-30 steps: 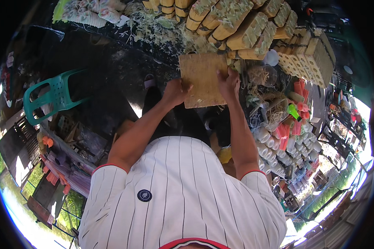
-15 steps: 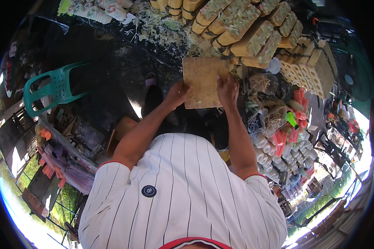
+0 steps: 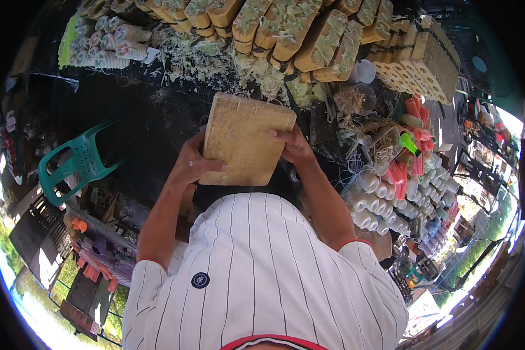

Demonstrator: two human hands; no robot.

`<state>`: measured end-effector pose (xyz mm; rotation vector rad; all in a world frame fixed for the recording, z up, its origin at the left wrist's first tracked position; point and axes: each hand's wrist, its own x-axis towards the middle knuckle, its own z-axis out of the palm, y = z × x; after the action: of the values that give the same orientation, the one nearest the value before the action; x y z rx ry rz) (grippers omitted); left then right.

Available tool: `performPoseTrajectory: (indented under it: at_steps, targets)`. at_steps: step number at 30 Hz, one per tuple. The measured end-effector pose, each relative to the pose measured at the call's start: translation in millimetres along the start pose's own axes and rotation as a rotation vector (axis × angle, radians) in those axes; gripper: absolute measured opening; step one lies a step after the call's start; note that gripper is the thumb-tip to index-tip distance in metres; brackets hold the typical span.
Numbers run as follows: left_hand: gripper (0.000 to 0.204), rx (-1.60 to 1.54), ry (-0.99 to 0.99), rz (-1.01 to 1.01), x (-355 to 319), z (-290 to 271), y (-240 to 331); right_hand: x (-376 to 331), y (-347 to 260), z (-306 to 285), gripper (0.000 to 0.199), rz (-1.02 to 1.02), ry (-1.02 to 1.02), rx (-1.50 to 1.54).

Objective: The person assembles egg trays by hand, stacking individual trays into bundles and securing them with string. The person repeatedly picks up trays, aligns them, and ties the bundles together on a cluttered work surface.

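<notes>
Both hands grip one tan fibrous block (image 3: 245, 140) held up before the chest: left hand (image 3: 193, 165) with fingers wrapped on its left edge, right hand (image 3: 294, 146) clasping the right edge. Beyond, a clear tub (image 3: 356, 99) holds loose fibre; similar blocks (image 3: 286, 29) are stacked at the far counter.
</notes>
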<state>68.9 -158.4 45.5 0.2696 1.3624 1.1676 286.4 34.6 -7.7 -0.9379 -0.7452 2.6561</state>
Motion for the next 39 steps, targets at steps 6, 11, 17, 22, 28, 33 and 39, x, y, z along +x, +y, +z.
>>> performPoseTrajectory:
  at_steps: [6,11,17,22,28,33,39]
  targets:
    - [0.085,0.122,0.148,0.178,-35,-33,32,29,41,53,0.062,-0.145,-0.103,0.117]
    - [0.077,0.179,0.092,0.107,-33,-67,42,45,38,86,0.061,-0.174,-0.132,0.156]
    - [0.060,0.543,0.069,0.301,-25,-75,73,39,21,77,0.054,-0.284,0.015,0.036]
    - [0.048,1.016,0.113,0.395,-19,-65,109,-39,-44,-33,0.028,-0.571,0.878,-0.714]
    - [0.046,1.212,0.124,0.520,-7,-61,116,-114,-161,-221,0.025,-0.472,1.126,-1.746]
    - [0.048,1.217,0.234,0.379,-18,-53,111,-62,-187,-276,0.032,-0.481,0.600,-2.166]
    - [0.051,1.239,0.295,0.310,-17,-22,108,-60,-220,-285,0.024,-0.580,0.802,-1.811]
